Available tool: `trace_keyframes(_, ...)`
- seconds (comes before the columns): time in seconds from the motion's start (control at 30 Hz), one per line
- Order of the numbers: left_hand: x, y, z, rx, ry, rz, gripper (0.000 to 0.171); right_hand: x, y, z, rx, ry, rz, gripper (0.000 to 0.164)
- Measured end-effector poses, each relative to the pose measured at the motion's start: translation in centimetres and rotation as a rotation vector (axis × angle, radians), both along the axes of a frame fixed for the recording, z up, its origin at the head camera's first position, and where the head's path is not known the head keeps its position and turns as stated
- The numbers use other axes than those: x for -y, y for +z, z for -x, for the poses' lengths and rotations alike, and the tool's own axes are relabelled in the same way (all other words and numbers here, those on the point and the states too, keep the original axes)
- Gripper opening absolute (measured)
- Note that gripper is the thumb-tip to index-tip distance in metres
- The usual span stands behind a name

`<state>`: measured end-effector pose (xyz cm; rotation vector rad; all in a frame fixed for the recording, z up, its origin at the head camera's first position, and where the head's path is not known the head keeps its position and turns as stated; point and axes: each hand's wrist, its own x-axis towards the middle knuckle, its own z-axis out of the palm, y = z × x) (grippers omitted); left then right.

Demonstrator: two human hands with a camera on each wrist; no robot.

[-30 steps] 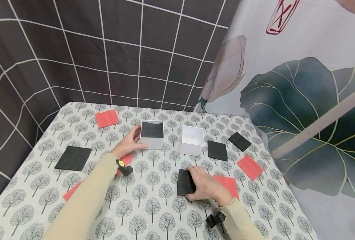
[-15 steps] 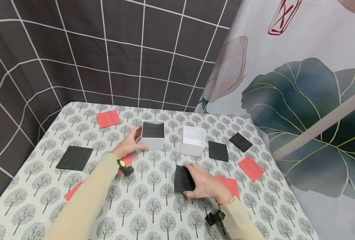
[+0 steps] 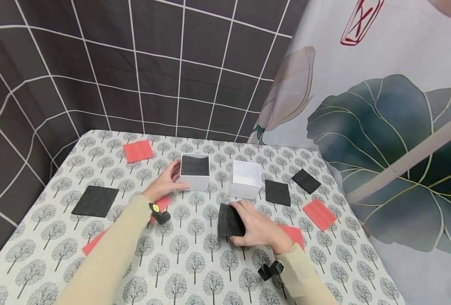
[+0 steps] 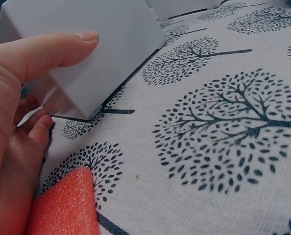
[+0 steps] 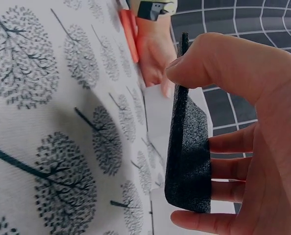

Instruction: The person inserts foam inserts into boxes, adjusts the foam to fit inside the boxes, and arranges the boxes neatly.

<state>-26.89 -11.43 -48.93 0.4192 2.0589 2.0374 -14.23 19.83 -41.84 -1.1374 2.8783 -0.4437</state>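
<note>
My right hand [image 3: 258, 225] holds a black foam sheet [image 3: 230, 221] a little above the table, near the front of the two white boxes. In the right wrist view, the thumb is on one edge of the bent black foam sheet [image 5: 192, 161] and the fingers are on the other. My left hand [image 3: 165, 184] grips the left white box [image 3: 195, 183] at its left corner, thumb along the front wall. Inside that box lies black foam. The right white box [image 3: 244, 191] stands beside it, its visible inside white.
Black foam sheets lie at left [image 3: 95, 201] and right [image 3: 277, 192], with another black sheet [image 3: 306, 181] farther right. Red foam sheets lie at the back left [image 3: 138, 151], far right [image 3: 319, 214] and under the arms. A dark gridded curtain [image 3: 153, 63] hangs behind the table.
My right hand has lifted the black foam sheet off the table and moved it slightly left and away from me, toward the boxes. The left hand stays at the left box.
</note>
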Motion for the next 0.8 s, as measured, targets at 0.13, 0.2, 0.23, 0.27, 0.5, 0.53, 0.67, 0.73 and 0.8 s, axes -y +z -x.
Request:
trace_keyframes(0.13, -0.1, 0.7, -0.3, 0.028, -0.003, -0.015, 0.109, 0.4, 0.4, 0.4, -0.032, 0.016, 0.003, 0.092)
trace_keyframes(0.2, -0.1, 1.2, -0.6, 0.033, -0.011, -0.020, 0.109, 0.6, 0.5, 0.6, -0.046, 0.021, 0.003, 0.092)
trace_keyframes(0.23, -0.1, 1.5, -0.7, 0.031, -0.016, -0.024, 0.108, 0.7, 0.6, 0.7, -0.048, 0.025, 0.008, 0.093)
trace_keyframes(0.27, -0.1, 1.7, -0.8, 0.029, -0.020, -0.027, 0.108, 0.8, 0.7, 0.8, -0.049, 0.027, 0.012, 0.092)
trace_keyframes(0.5, 0.0, 0.6, -0.4, 0.004, -0.020, -0.014, 0.108, 1.5, 1.3, 1.4, -0.068, 0.019, 0.010, 0.091)
trace_keyframes(0.53, 0.1, 0.3, -0.2, -0.001, -0.019, -0.008, 0.108, 1.6, 1.4, 1.6, -0.074, 0.018, 0.011, 0.091)
trace_keyframes(0.67, 0.1, -0.2, 0.0, -0.016, -0.008, 0.006, 0.109, 1.9, 1.7, 2.1, -0.091, 0.027, 0.017, 0.091)
trace_keyframes(0.73, 0.1, -0.3, 0.0, -0.018, -0.006, 0.007, 0.109, 2.1, 1.8, 2.3, -0.100, 0.034, 0.015, 0.091)
trace_keyframes(0.8, 0.1, -0.2, -0.1, -0.013, -0.002, 0.006, 0.109, 2.2, 2.0, 2.6, -0.108, 0.041, 0.015, 0.091)
